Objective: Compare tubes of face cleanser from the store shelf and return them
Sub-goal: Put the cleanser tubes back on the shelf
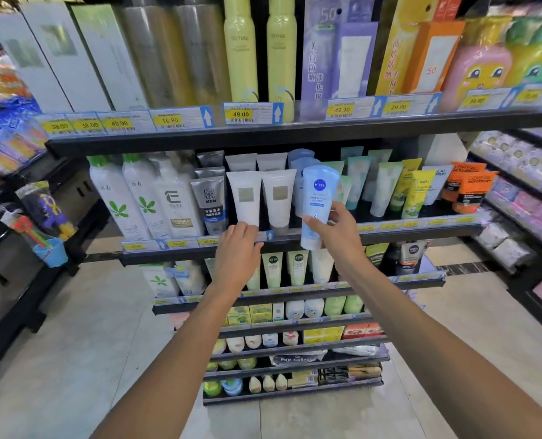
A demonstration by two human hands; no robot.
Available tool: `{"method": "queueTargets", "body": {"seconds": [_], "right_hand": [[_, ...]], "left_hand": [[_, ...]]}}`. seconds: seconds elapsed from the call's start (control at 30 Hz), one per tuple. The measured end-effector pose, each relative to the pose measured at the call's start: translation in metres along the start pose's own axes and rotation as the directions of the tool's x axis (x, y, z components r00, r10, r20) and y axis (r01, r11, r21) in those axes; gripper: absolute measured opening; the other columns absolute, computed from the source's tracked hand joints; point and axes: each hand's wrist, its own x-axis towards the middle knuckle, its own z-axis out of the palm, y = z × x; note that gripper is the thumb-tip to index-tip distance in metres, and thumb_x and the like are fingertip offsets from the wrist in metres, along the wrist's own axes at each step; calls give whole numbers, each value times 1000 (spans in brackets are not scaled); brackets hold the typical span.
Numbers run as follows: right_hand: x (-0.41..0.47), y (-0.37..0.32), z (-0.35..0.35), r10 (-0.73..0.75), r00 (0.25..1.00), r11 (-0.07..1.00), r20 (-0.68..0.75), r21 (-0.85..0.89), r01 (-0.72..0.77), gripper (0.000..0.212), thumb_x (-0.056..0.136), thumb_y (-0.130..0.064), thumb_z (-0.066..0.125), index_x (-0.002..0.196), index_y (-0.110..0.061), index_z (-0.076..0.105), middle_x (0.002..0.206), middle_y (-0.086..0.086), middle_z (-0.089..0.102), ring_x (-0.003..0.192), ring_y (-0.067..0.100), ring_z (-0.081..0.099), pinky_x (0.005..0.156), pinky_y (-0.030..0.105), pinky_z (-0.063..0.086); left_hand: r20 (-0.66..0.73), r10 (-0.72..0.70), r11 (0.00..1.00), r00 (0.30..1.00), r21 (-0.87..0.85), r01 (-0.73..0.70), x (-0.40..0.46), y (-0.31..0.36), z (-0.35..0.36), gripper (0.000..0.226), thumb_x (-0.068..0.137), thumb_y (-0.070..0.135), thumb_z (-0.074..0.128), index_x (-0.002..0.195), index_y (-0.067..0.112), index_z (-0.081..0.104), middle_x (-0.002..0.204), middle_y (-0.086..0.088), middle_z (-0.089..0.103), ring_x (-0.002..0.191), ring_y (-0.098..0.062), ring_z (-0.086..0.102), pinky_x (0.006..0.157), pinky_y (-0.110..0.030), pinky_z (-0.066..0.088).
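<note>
- Left of my fingers, a grey men's tube (pixel 210 201) stands on the shelf (pixel 295 240).
- My left hand (pixel 236 248) reaches up with fingers relaxed and holding nothing, tips touching the base of a white tube (pixel 245 198); a clumsy nudge could topple it against its neighbours.
- My right hand (pixel 334 229) holds the blue Nivea tube (pixel 317 204) between thumb and fingers, low on its body. I think that grip could slip.

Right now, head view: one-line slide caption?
Right hand holds a blue Nivea tube at the cleanser shelf; left hand reaches toward a white tube.
</note>
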Motion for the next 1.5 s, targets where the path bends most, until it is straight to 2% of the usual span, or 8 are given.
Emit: {"method": "queueTargets", "body": {"seconds": [0.1,0.27,0.4,0.7,0.9,1.13,1.3,1.5], "right_hand": [[13,-1,7,-42,997,998,-64,-39,39,44,87,-26,82,124,-19,60,111,-4,69,98,7,67,71,21,53],[29,-4,13,-130,979,983,-154,-152,106,39,86,-28,81,119,-20,62,107,-2,73,95,10,70,77,29,59],[34,-4,16,-172,971,971,-166,-195,139,39,87,-28,81,118,-25,57,109,-5,72,95,5,70,75,22,58],[48,7,22,-231,959,917,-166,-367,157,39,87,-27,81,112,-27,51,112,-3,67,100,12,66,78,27,57],[52,15,22,-196,967,901,-161,-419,113,41,87,-26,80,117,-18,54,112,-3,65,100,13,63,66,17,47],[54,30,25,-179,972,884,-150,-457,93,46,87,-24,79,127,-17,57,116,0,69,103,18,66,81,35,59],[55,32,30,-193,970,855,-147,-510,93,41,89,-22,76,123,-19,54,114,0,67,99,17,65,75,34,59],[54,34,31,-193,968,830,-157,-552,76,40,87,-30,78,118,-18,55,112,2,68,97,21,67,76,44,61]], "left_hand": [[-20,-2,1000,1000,-3,2,2,-4,5,29,97,26,67,122,11,63,113,-6,62,106,-28,55,93,-43,47],[-85,6,999,996,-33,-9,0,-9,13,25,94,18,71,117,9,66,106,-6,65,98,-28,57,91,-43,48],[-181,32,998,983,-47,-41,-1,-12,21,22,87,11,78,106,9,68,95,-6,65,88,-28,59,84,-43,51],[-227,38,997,973,-63,-53,0,-13,26,23,87,9,78,107,9,68,96,-6,67,88,-28,60,83,-44,53],[-252,54,995,966,-64,-72,-2,-15,28,22,88,8,77,108,9,67,97,-5,66,88,-27,59,84,-44,53],[-259,48,996,965,-64,-67,-2,-15,29,21,90,9,75,110,9,67,98,-6,66,90,-27,59,87,-45,53],[-292,65,995,954,-54,-84,-1,-16,32,21,88,6,76,107,8,67,95,-6,66,87,-28,59,84,-45,54],[-280,60,994,958,-68,-83,0,-18,35,23,90,8,75,112,6,69,99,-8,67,89,-29,60,86,-46,54]]}}
